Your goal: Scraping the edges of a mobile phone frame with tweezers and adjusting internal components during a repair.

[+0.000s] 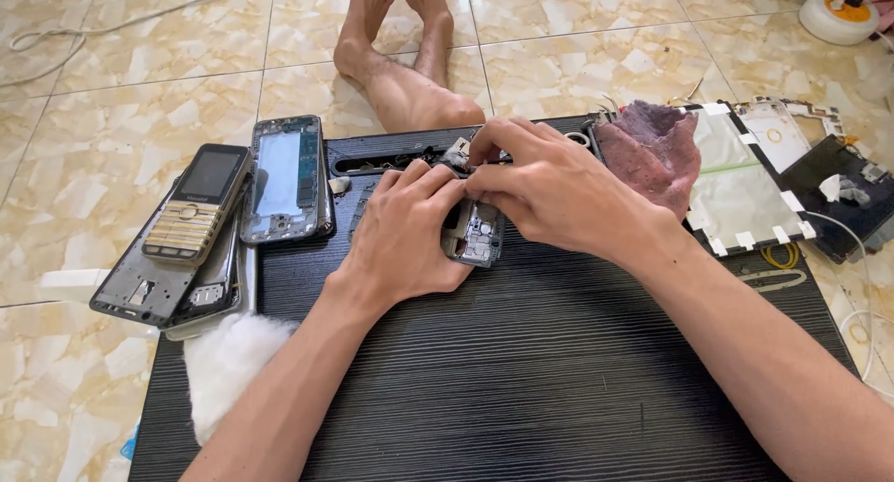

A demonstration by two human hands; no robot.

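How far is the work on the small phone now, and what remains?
Done: the small phone is already open, its inner board showing. In hand: the left hand holds it on the black board while the right hand works at its top edge. Left: it is not closed; other opened phone frames lie beside a keypad phone.

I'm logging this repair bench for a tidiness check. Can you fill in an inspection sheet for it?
Surface: black ridged board on tiled floor.
Job's things: opened small phone body, circuitry exposed.
Clutter: gold keypad phone, phone frames, white wadding, purple cloth, taped panel.
Grippers: left hand and right hand both grip the phone body.
Cables: white cord on floor.
Surroundings: bare feet, white round reel.
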